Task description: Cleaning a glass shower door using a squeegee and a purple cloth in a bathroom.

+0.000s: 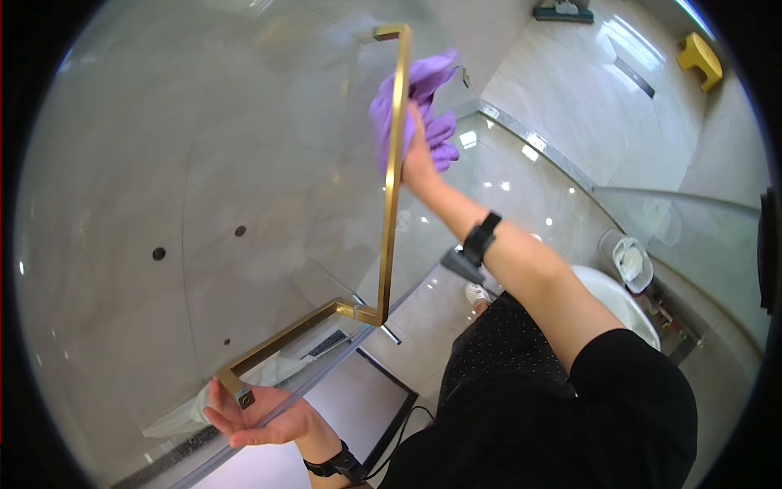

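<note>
My right hand grips a crumpled purple cloth against the glass panel, behind the long bar of a square brass door handle. A second brass bar runs from the handle's lower end toward the lower left. At that bar's end my left hand is palm up beside the panel's edge strip. Its fingers lie loosely curled behind the brass end and its thumb is apart. Whether those fingers press on the brass is hard to tell.
Below the panel's edge stands a pale, dark-framed surface with a black cable. A lined waste bin and a white rounded fixture are on my right. Further off are a yellow stool and a floor squeegee.
</note>
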A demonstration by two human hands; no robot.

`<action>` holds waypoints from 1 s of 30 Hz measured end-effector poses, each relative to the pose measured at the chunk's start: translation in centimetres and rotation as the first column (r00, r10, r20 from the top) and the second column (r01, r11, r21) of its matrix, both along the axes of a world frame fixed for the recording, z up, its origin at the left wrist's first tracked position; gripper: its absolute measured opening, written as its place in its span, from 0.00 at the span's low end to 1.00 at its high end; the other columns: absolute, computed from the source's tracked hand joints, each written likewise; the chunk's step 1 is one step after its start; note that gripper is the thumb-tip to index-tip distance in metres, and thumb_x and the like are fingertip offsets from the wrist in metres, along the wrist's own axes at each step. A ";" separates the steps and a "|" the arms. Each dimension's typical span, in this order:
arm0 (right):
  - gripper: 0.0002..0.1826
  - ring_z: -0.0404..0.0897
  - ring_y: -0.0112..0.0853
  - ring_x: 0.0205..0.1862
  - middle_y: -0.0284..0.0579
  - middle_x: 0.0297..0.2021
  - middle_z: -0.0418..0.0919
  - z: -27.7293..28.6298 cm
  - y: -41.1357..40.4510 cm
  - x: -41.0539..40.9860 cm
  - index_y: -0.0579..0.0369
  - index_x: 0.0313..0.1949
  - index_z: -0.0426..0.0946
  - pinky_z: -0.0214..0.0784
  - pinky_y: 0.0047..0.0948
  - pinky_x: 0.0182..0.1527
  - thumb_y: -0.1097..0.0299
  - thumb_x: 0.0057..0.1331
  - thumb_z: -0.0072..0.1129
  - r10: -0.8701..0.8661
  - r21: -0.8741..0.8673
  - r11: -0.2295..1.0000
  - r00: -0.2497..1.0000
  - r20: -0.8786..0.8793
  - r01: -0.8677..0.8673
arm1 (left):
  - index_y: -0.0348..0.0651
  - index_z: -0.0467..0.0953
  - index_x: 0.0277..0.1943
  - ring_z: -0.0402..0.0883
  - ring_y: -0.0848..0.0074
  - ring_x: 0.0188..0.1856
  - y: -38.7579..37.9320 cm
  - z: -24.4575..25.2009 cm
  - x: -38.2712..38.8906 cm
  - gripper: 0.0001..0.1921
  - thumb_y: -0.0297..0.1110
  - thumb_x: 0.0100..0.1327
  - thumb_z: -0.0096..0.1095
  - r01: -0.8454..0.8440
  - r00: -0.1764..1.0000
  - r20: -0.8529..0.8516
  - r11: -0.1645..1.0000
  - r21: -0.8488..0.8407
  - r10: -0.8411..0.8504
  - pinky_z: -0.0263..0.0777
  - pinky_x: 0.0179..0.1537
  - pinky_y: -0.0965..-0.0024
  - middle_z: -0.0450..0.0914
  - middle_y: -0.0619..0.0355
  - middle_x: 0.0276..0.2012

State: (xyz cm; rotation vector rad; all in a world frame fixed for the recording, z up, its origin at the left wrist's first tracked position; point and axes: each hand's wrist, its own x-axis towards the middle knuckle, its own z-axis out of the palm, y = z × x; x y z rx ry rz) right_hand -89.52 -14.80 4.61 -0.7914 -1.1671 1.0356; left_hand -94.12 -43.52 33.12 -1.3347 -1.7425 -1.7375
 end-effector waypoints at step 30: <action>0.26 0.56 0.40 0.67 0.52 0.63 0.62 -0.4 -30.7 2.3 0.54 0.60 0.63 0.49 0.34 0.67 0.60 0.64 0.51 0.027 -0.271 0.962 0.984 0.178 0.023 | 0.37 0.64 0.63 0.66 0.64 0.60 1.8 0.0 1.9 0.33 0.59 0.69 0.40 0.224 0.975 -0.015 0.973 0.048 -0.223 0.55 0.65 0.56 0.68 0.49 0.59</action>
